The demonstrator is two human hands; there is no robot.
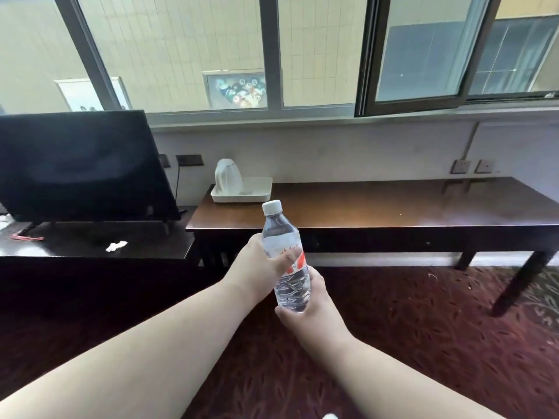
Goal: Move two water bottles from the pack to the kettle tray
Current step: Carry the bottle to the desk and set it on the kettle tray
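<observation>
Both forearms are bare to the frame edge, the left hand (pixel 258 264) and right hand (pixel 311 309) ungloved, no sleeves visible

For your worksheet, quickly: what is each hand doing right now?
Left hand: closed around the water bottle at its label.
Right hand: closed around the same bottle's base.

Bottle label (pixel 289 256) — half behind fingers (pixel 291 257)

Beyond the fingers, a long dark wooden table (pixel 393 207) against a white wall (pixel 348 149); above, daylit windows (pixel 272 49); left, a black television (pixel 81 164); below, patterned red carpet (pixel 408 328).
</observation>
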